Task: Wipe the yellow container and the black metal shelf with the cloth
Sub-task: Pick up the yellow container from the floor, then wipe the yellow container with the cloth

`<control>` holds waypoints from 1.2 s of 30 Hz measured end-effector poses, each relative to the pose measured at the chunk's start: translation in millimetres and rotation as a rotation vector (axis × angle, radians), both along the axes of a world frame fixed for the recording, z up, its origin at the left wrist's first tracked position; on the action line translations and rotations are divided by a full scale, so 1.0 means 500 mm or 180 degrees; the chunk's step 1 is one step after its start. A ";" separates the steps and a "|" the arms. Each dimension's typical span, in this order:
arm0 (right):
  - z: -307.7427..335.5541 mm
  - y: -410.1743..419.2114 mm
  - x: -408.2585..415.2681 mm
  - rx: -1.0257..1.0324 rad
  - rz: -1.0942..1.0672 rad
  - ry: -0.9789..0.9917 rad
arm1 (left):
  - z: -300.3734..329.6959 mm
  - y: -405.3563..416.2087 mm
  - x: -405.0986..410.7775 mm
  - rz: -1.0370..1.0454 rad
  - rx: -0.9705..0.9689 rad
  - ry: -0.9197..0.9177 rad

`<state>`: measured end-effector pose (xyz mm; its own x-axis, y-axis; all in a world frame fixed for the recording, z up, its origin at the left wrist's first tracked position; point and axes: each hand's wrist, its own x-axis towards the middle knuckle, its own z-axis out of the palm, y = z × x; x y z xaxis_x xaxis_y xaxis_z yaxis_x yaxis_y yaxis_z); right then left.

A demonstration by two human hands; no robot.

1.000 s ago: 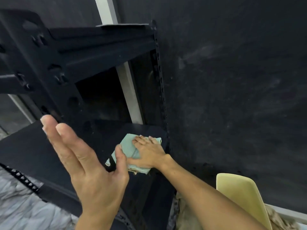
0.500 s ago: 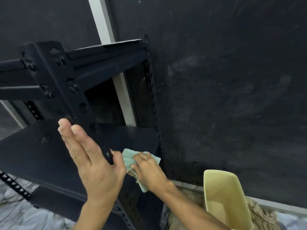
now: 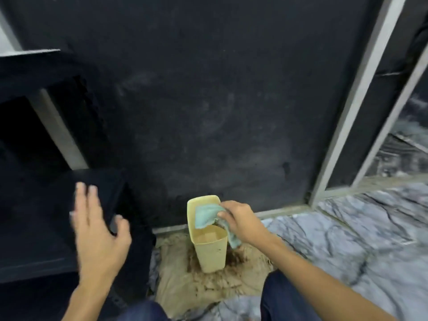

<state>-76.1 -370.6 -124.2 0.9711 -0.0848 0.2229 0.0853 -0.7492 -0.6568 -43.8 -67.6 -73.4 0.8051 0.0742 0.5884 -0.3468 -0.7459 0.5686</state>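
Note:
A tall pale yellow container (image 3: 211, 251) stands upright on the floor at the foot of the dark wall. My right hand (image 3: 243, 220) grips a light green cloth (image 3: 206, 217) and holds it over the container's open top, with one end of the cloth hanging down its right side. The black metal shelf (image 3: 41, 216) fills the left of the view. My left hand (image 3: 97, 230) hovers in front of the shelf's lower board, fingers spread, holding nothing. The picture is blurred by motion.
A stained beige cloth (image 3: 208, 288) lies under the container. Grey marbled floor (image 3: 347, 239) spreads to the right. A dark wall (image 3: 208, 100) rises behind, with a grey metal frame (image 3: 356, 100) at the right. My knees in dark trousers (image 3: 278, 295) are at the bottom.
My right hand took the cloth off the shelf board and carried it right, to the yellow container's top. The view swung right and down. My left hand stayed open by the shelf.

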 end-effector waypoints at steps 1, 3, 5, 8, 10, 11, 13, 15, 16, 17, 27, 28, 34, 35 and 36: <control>-0.011 -0.031 -0.016 0.0004 -0.0089 0.0078 | -0.021 -0.038 -0.012 -0.0220 -0.0020 0.0402; -0.040 -0.083 -0.029 0.0005 -0.0210 0.0108 | -0.077 -0.113 -0.019 -0.0582 -0.0030 0.1203; -0.074 -0.123 -0.031 -0.0037 -0.0343 0.0201 | -0.142 -0.181 -0.007 -0.0899 -0.0007 0.1748; -0.138 -0.172 -0.016 0.0032 -0.0507 0.0196 | -0.248 -0.279 0.037 -0.1210 0.0263 0.2366; -0.179 -0.198 -0.003 0.0159 -0.0657 0.0188 | -0.300 -0.339 0.071 -0.1325 0.0450 0.2741; -0.201 -0.209 0.004 0.0219 -0.0748 0.0192 | -0.323 -0.371 0.090 -0.1374 0.0568 0.2928; -0.250 -0.233 0.017 0.0378 -0.0925 0.0222 | -0.375 -0.435 0.132 -0.1499 0.0869 0.3254; -0.298 -0.250 0.026 0.0518 -0.1122 0.0283 | -0.416 -0.486 0.166 -0.1524 0.1126 0.3465; -0.325 -0.259 0.030 0.0588 -0.1215 0.0311 | -0.441 -0.506 0.184 -0.1500 0.1213 0.3482; -0.350 -0.265 0.033 0.0661 -0.1280 0.0361 | -0.463 -0.522 0.199 -0.1457 0.1289 0.3513; -0.494 -0.197 0.068 0.2951 -0.1710 0.0674 | -0.508 -0.462 0.245 -0.0988 0.0585 0.3776; -0.496 -0.187 0.075 0.3312 -0.1778 0.0644 | -0.501 -0.436 0.246 -0.0921 0.0388 0.3692; -0.462 -0.167 0.111 0.4117 -0.1759 0.0341 | -0.478 -0.357 0.202 -0.0979 -0.0670 0.3592; -0.452 -0.157 0.108 0.3806 -0.1571 0.0324 | -0.484 -0.356 0.193 -0.1009 -0.0757 0.3646; -0.451 -0.142 0.108 0.3501 -0.1442 0.0461 | -0.493 -0.356 0.187 -0.1014 -0.0836 0.3688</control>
<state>-22.0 -441.8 -349.5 0.8138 -0.5023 -0.2923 -0.1689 0.2769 -0.9460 49.6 -245.4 -319.6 0.8457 -0.2129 -0.4893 0.3171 -0.5368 0.7818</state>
